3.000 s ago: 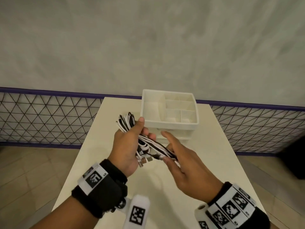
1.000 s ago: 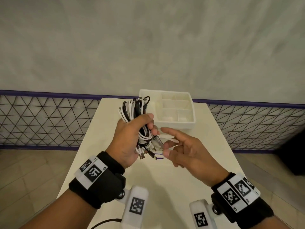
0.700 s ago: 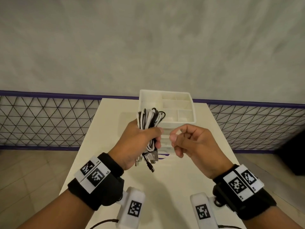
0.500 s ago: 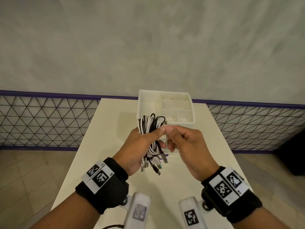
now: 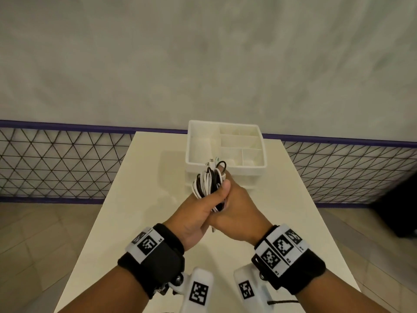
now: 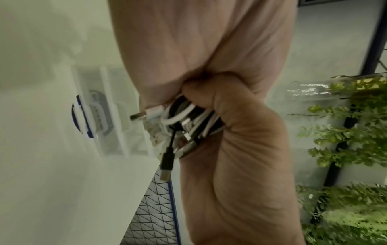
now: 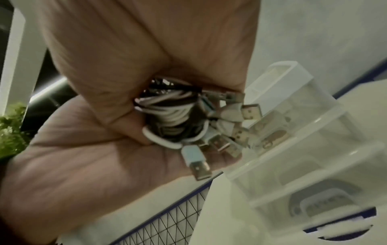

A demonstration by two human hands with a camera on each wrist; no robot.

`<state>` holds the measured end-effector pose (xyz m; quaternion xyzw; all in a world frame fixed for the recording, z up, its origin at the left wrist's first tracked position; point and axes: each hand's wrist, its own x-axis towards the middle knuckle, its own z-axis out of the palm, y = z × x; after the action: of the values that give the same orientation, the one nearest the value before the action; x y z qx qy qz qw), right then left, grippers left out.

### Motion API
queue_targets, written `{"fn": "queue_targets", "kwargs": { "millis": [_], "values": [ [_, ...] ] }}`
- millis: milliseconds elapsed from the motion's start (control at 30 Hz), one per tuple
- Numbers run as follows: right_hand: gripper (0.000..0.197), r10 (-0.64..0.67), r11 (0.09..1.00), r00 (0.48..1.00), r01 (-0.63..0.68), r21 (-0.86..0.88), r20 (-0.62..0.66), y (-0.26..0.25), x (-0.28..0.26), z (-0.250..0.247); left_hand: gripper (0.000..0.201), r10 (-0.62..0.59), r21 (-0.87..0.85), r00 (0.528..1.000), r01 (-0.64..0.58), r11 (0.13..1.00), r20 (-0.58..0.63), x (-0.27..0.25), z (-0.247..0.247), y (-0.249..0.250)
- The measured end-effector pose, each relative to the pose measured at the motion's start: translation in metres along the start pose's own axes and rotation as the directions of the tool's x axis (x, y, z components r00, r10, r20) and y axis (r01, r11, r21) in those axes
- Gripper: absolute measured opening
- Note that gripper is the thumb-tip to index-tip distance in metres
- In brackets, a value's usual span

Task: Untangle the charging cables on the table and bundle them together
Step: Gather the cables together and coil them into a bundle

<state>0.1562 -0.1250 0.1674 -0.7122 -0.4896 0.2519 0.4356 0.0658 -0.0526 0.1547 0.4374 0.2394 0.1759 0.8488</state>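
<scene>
The charging cables (image 5: 208, 185), black and white, are held as one folded bundle above the counter (image 5: 140, 199), just in front of the white organizer box (image 5: 225, 168). The left hand (image 5: 198, 213) is wrapped round the middle of the bundle, thumb laid across the front. The right hand (image 5: 237, 213) is pressed against it from the other side, and its fingers (image 7: 134, 132) are seen curled round the same strands in the right wrist view. The loops stand out above the fists; the plugs (image 7: 230, 132) hang out below.

The bundle is judged to be light and soft, with some spring in the folds, so the loops are likely to splay once the squeeze is eased. The smooth jackets are likely to slide over one another, and a single strand could be pulled loose by a snagged plug. The best hold is judged to be at the waist of the bundle, where all strands are pressed together. The plugs are stiff and small and are better left free than gripped. Whether any tie is already fitted cannot be told; the middle is hidden by both hands.
</scene>
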Motion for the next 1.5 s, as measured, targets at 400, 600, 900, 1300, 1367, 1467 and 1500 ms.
{"fn": "queue_targets", "kwargs": {
  "millis": [400,600,900,1300,1367,1467,1500],
  "values": [
    [0.094,0.452,0.673,0.89,-0.383,-0.633,-0.058,0.074,-0.005,-0.026,0.02,-0.249,0.116,0.955,0.269,0.956,-0.161,0.034,-0.045,-0.018],
    [0.045,0.502,0.624,0.862,-0.415,-0.662,-0.068,0.1,-0.009,-0.049,0.008,-0.386,-0.145,0.874,0.358,0.922,-0.295,0.096,-0.041,-0.058],
    [0.04,0.511,0.633,0.859,-0.356,-0.688,0.025,0.11,0.005,-0.049,0.041,-0.416,-0.395,0.875,0.302,0.868,-0.247,0.124,-0.035,-0.083],
    [0.057,0.316,0.649,0.925,-0.048,-0.76,0.212,0.072,0.072,-0.033,0.044,-0.465,-0.214,0.846,0.419,0.883,-0.26,0.035,-0.05,-0.116],
    [0.054,0.357,0.602,0.894,0.001,-0.799,0.27,0.081,0.077,-0.019,0.037,-0.478,-0.026,0.843,0.487,0.873,-0.248,0.027,-0.048,-0.097],
    [0.062,0.42,0.558,0.857,0.016,-0.83,0.299,0.101,0.081,-0.005,0.018,-0.312,0.388,0.928,0.369,0.845,-0.204,0.02,-0.048,-0.062],
    [0.059,0.429,0.555,0.85,0.019,-0.831,0.306,0.107,0.082,-0.001,0.012,-0.168,0.549,0.968,0.245,0.799,-0.188,0.022,-0.049,-0.052]
  ]
}}
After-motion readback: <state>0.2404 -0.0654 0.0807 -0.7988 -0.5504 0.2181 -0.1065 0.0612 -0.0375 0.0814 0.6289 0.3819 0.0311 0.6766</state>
